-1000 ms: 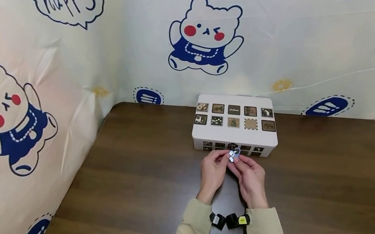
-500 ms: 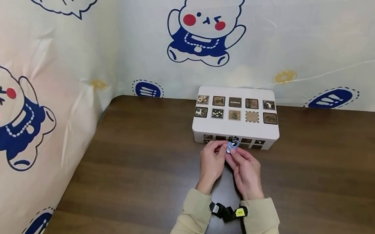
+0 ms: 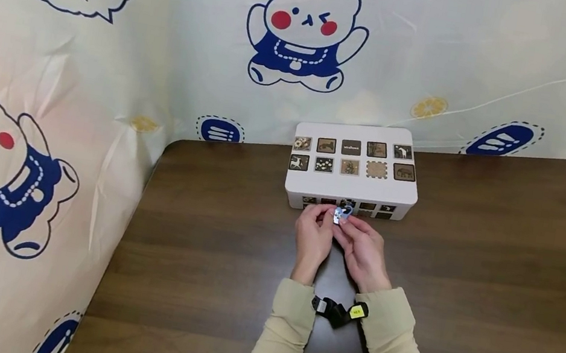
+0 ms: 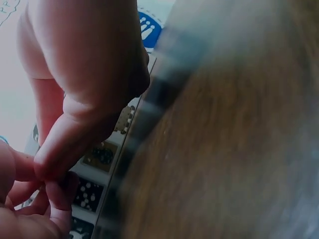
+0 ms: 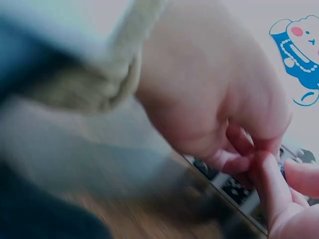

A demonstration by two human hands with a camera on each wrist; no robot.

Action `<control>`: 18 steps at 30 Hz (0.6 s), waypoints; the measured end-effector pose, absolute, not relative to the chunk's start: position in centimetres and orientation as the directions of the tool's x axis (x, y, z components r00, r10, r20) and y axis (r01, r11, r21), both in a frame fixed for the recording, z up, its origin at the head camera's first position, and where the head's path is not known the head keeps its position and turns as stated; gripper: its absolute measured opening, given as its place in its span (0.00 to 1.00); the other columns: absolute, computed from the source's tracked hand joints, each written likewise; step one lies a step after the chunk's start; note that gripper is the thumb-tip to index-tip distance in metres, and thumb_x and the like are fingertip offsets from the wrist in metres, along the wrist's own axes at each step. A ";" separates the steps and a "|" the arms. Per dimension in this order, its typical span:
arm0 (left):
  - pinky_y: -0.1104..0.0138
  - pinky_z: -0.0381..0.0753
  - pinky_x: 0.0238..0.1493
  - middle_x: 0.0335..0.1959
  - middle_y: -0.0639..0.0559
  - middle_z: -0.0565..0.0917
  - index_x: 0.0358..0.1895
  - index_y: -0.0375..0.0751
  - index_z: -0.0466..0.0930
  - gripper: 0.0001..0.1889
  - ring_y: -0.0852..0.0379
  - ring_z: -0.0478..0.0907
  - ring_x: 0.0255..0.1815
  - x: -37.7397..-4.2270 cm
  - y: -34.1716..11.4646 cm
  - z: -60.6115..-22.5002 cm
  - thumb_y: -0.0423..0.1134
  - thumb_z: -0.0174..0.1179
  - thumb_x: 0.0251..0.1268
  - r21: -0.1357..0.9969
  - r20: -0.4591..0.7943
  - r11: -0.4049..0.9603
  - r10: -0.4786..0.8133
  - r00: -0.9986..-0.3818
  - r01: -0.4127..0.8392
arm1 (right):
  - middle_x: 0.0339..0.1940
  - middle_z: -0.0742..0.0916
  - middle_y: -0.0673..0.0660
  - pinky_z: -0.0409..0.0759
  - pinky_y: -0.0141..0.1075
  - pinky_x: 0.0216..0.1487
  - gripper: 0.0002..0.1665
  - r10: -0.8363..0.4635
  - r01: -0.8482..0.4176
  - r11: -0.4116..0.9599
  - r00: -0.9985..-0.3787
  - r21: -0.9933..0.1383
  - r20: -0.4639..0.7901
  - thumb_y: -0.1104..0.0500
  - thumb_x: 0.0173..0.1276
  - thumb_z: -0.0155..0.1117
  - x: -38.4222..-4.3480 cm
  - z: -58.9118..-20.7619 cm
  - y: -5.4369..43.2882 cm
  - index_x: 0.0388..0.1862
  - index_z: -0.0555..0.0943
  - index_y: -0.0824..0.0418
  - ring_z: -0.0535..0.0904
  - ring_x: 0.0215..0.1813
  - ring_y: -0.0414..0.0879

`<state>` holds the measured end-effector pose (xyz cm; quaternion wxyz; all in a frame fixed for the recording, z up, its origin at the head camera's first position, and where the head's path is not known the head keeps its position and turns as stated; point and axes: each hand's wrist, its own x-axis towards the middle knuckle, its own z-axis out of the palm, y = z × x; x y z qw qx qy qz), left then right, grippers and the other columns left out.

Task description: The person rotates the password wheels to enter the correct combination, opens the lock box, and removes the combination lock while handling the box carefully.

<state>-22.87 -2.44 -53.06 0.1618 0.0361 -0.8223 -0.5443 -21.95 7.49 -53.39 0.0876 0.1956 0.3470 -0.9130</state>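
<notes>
A small blue-and-white piece with a loop (image 3: 341, 214) is held up at the front of a white box (image 3: 350, 183). My left hand (image 3: 315, 237) pinches its left side between thumb and fingers. On the other side my right hand (image 3: 362, 249) grips it, the thumb over its lower edge. The fingertips of both hands meet around the piece. In the left wrist view my left hand (image 4: 89, 64) fills the top, and the fingers hide the piece. My right hand (image 5: 209, 89) is large in the right wrist view, where little of the piece shows.
The white box, covered with small dark picture squares, stands at the back of the brown wooden table (image 3: 195, 249). Behind it hangs a pale cloth (image 3: 201, 24) printed with cartoon bears. Black bands (image 3: 336, 311) circle both wrists, nearly touching each other.
The whole scene has shifted up and slightly left in the head view. Both hands keep hold of the small piece, which has tilted a little back and forth; the box stays in place.
</notes>
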 end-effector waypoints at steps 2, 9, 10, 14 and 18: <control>0.75 0.79 0.36 0.35 0.46 0.83 0.39 0.37 0.87 0.08 0.57 0.80 0.35 -22.9 -2.8 -52.9 0.32 0.58 0.66 0.895 0.232 0.429 -0.221 -0.947 0.119 | 0.39 0.85 0.53 0.82 0.29 0.49 0.14 -0.023 0.297 -0.750 -0.904 -0.591 -0.426 0.74 0.69 0.52 -22.0 -53.3 7.2 0.31 0.80 0.61 0.85 0.40 0.39; 0.72 0.81 0.32 0.32 0.45 0.86 0.37 0.36 0.86 0.06 0.60 0.82 0.29 -22.9 -3.9 -52.7 0.33 0.60 0.63 0.942 0.103 0.331 -0.145 -0.984 0.049 | 0.38 0.86 0.52 0.83 0.32 0.49 0.09 -0.063 0.333 -0.651 -0.919 -0.682 -0.388 0.73 0.70 0.51 -21.8 -53.1 8.1 0.41 0.78 0.65 0.86 0.39 0.41; 0.71 0.81 0.30 0.30 0.44 0.86 0.36 0.35 0.85 0.06 0.60 0.82 0.26 -22.9 -3.8 -52.8 0.34 0.60 0.63 0.961 0.052 0.275 -0.130 -0.990 0.014 | 0.37 0.86 0.52 0.83 0.31 0.48 0.08 -0.070 0.341 -0.610 -0.922 -0.715 -0.380 0.72 0.71 0.51 -21.8 -53.1 8.6 0.44 0.77 0.66 0.86 0.38 0.40; 0.71 0.76 0.22 0.22 0.49 0.83 0.35 0.33 0.84 0.11 0.62 0.75 0.18 -22.8 -3.0 -53.4 0.40 0.62 0.63 0.988 -0.119 0.089 -0.084 -0.989 -0.127 | 0.31 0.87 0.50 0.84 0.29 0.40 0.10 -0.106 0.368 -0.443 -0.927 -0.817 -0.360 0.64 0.73 0.53 -21.9 -53.3 10.2 0.50 0.74 0.68 0.86 0.32 0.38; 0.74 0.71 0.18 0.17 0.56 0.78 0.34 0.31 0.83 0.14 0.63 0.71 0.15 -22.7 -2.2 -53.8 0.42 0.63 0.64 0.984 -0.173 0.024 -0.076 -0.982 -0.175 | 0.23 0.86 0.49 0.82 0.26 0.31 0.16 -0.090 0.362 -0.279 -0.932 -0.889 -0.351 0.54 0.73 0.56 -22.2 -53.7 10.5 0.45 0.77 0.69 0.83 0.25 0.37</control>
